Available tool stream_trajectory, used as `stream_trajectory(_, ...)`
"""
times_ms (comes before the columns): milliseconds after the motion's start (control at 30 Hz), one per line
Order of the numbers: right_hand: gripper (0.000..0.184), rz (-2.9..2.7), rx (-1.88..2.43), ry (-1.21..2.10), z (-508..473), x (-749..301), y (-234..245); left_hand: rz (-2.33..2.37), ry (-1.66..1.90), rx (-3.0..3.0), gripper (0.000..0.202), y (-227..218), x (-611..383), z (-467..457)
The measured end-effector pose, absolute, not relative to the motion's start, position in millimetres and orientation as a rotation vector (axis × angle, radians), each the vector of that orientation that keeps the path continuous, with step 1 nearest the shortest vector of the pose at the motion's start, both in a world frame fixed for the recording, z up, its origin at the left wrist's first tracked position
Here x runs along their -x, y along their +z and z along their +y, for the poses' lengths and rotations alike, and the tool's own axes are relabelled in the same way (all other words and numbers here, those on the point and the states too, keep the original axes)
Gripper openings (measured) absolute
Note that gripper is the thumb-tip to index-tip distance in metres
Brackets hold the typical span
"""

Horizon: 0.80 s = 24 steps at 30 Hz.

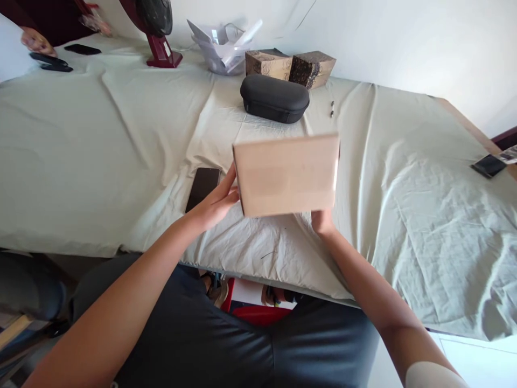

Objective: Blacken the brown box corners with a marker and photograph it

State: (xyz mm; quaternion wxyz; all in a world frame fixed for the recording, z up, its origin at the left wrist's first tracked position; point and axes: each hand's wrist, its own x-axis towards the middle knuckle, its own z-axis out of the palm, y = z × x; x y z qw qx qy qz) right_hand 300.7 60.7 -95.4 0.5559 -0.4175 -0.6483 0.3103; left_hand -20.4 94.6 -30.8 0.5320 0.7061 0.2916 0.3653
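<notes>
A plain brown cardboard box (286,175) is held up in front of me above the cloth-covered table. My left hand (218,203) grips its left side; some fingers pass behind the box and out of sight. My right hand (322,220) supports the box at its lower right, with the fingers hidden behind it. A dark smartphone (202,186) lies flat on the cloth, just beyond my left wrist. Behind the box rests a black zip case (274,98).
Two patterned boxes (269,63) and a clear plastic basket (220,56) stand along the wall, near a dark red fan base (163,54). A pen (332,109) lies right of the case. At far left another person's hand (38,42) is near a black stapler-like object (50,62).
</notes>
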Motion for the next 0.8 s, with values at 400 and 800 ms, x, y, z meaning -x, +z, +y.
stream_trajectory(400,0.058,-1.702,0.883,0.513,53.8,-289.9,-90.0,0.574,1.255,-1.614,0.06,-28.9,21.4,94.0)
stream_trajectory(800,0.072,-1.734,0.863,0.568,53.8,-302.3,-100.3,0.658,1.332,-1.447,0.05,-33.4,13.6,84.1)
